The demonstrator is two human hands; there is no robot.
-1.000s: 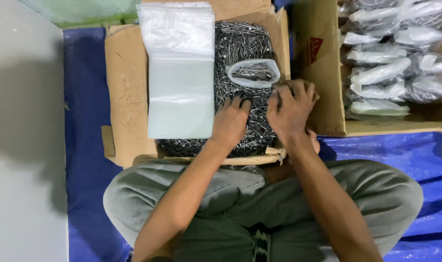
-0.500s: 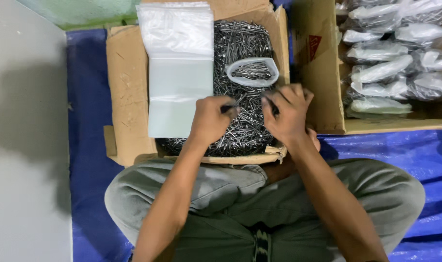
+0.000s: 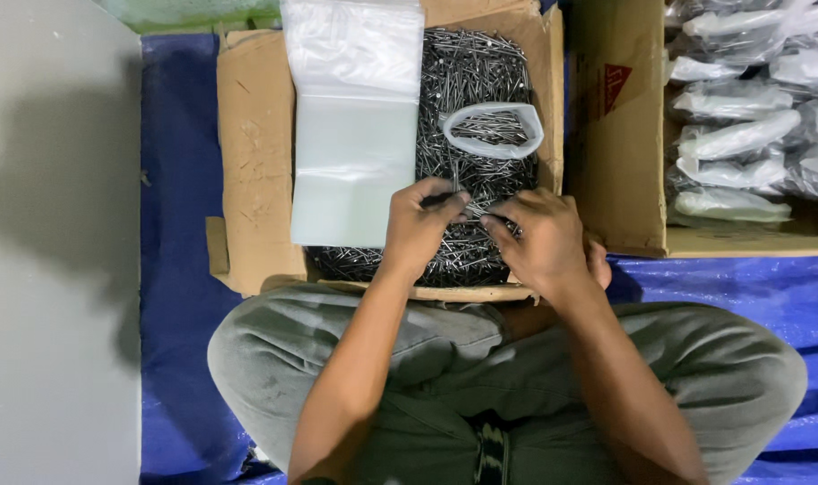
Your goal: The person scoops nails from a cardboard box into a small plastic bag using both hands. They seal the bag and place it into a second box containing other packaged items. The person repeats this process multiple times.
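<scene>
A blue plastic tarp (image 3: 180, 269) covers the floor, with a bare grey floor strip (image 3: 54, 269) along the left edge of the view. The person sits cross-legged on the tarp in grey-green trousers (image 3: 445, 359). Against the knees stands an open brown cardboard box (image 3: 252, 162) filled with a heap of loose grey steel nails (image 3: 472, 72). A stack of clear plastic zip bags (image 3: 355, 126) lies over the left part of the heap, its long side running away from the person. An open clear bag partly filled with nails (image 3: 492, 130) sits upright in the heap, mouth facing up. To the right, a second brown cardboard box (image 3: 611, 135) holds filled clear bags of nails (image 3: 741, 135) lying on their sides.

The left hand (image 3: 418, 229) and the right hand (image 3: 539, 242) rest on the near part of the heap, close together. Both are curled, fingertips pinched on a small bundle of nails (image 3: 467, 208) held between them. The bundle's long axis runs roughly left to right, slightly tilted; which end carries the heads cannot be told. The bundle lies just above the heap, nearer the person than the open bag.
</scene>
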